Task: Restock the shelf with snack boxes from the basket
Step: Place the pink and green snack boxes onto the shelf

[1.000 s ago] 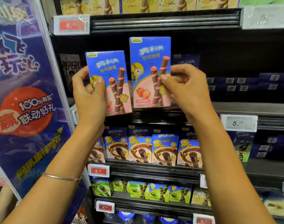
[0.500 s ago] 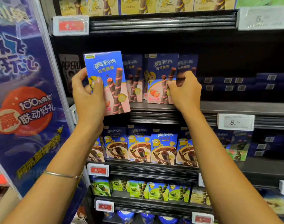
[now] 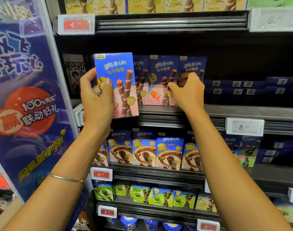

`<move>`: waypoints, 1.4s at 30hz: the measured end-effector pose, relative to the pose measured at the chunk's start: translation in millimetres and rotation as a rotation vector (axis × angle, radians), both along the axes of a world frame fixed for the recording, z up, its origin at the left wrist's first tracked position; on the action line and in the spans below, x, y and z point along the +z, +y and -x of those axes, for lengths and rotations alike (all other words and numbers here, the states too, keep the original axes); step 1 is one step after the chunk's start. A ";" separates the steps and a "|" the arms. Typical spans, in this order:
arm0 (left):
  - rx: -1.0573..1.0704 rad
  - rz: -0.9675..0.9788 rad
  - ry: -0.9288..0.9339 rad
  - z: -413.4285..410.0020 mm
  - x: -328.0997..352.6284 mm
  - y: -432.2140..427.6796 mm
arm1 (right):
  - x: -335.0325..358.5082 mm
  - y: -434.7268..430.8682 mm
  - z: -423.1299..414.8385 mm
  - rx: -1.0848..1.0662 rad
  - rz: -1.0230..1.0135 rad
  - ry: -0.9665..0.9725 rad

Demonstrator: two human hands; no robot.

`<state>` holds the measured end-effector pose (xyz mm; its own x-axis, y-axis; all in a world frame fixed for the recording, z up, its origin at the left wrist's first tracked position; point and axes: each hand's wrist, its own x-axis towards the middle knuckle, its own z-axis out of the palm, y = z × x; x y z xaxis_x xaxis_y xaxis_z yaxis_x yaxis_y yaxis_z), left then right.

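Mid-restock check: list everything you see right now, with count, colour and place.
held snack box: one, blue and pink, before the middle shelf, left end
shelved snack boxes: three showing, blue and pink, upright on that shelf
chocolate boxes: about five, blue and brown, shelf below
green boxes: several, green and blue, next shelf down
yellow boxes: several, top shelf
dark boxes: several, dark blue, middle shelf's right side
price tags: several, red or white, shelf edges
banner: one, blue, left
left hand: grips the held snack box
right hand: at the shelved snack boxes, grip unclear
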<state>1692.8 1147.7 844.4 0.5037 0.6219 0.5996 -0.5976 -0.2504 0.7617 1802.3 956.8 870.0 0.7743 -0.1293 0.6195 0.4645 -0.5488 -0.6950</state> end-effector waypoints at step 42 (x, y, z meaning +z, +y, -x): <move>0.239 -0.159 0.424 -68.6 14.9 54.1 | -2.7 -78.8 -15.2 0.129 -0.098 0.099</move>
